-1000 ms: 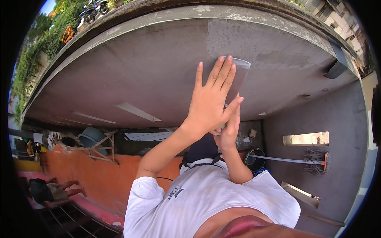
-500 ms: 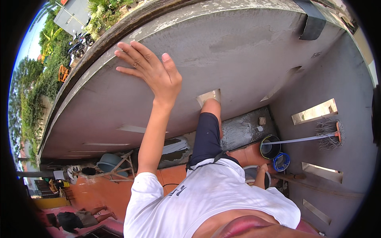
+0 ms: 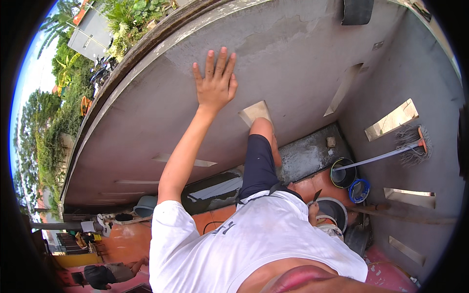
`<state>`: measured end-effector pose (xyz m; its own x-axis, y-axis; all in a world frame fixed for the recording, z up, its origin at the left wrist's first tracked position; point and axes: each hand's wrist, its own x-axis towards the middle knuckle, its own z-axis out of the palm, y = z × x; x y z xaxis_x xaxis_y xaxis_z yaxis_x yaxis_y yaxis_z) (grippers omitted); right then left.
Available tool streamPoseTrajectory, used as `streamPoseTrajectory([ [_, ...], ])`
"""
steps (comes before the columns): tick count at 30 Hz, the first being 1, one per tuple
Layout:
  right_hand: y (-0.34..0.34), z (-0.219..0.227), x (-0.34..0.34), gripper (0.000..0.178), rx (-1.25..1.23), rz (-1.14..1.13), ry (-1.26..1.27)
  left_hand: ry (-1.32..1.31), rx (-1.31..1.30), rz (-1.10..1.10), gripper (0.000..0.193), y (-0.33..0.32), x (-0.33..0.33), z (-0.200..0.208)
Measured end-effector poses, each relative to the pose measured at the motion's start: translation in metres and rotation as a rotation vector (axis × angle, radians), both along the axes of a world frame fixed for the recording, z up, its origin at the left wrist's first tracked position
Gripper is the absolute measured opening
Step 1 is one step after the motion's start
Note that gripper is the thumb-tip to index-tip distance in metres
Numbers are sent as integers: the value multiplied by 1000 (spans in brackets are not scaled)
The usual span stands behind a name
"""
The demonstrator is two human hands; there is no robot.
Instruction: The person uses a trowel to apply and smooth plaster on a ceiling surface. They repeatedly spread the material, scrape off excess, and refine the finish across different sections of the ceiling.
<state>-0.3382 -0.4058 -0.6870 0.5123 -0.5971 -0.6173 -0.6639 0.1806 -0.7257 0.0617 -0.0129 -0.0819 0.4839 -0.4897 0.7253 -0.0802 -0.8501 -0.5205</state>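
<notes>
My left hand [image 3: 214, 88] is raised with its fingers stretched out, palm toward the grey plastered wall [image 3: 161, 122]. Whether the palm touches the plaster is hard to tell. Low at my right side, my right hand [image 3: 312, 213] is closed, and a dark, pointed trowel [image 3: 317, 196] sticks up from it; its handle is hidden. Just beside that hand stand a round grey tub [image 3: 345, 215] and a pale bucket [image 3: 330, 228], partly behind my shirt. My bent knee [image 3: 262, 128] is in front of a slot in the wall.
A mop [image 3: 383, 159] leans at the right wall from a black bucket [image 3: 343, 172], next to a blue bucket [image 3: 359, 190]. A ledge of wet grey mortar [image 3: 303, 158] runs along the wall's foot. At lower left, another person [image 3: 105, 275] is on the orange tiled floor [image 3: 122, 241].
My left hand has moved right and down from near the wall's top edge. The trowel has come into sight at my right hand. The view has shifted slightly.
</notes>
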Motion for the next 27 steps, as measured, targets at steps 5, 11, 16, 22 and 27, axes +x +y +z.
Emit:
streamPoseTrajectory([
  [5,-34,15,-10,22,337,-138,14,381,85,140,62,-14,-38,-111],
  [11,-72,2,-76,28,477,-320,256,1303,-1101,283,73,-58,-177,-281],
  [16,-67,7,-112,32,378,-438,33,1450,-250,16,59,-84,-241,-275],
  [22,-77,73,-50,28,340,-129,-37,1115,-302,60,45,-98,-259,-291],
  [27,-82,117,9,25,117,22,-272,1046,-373,-22,39,-116,-254,-267],
])
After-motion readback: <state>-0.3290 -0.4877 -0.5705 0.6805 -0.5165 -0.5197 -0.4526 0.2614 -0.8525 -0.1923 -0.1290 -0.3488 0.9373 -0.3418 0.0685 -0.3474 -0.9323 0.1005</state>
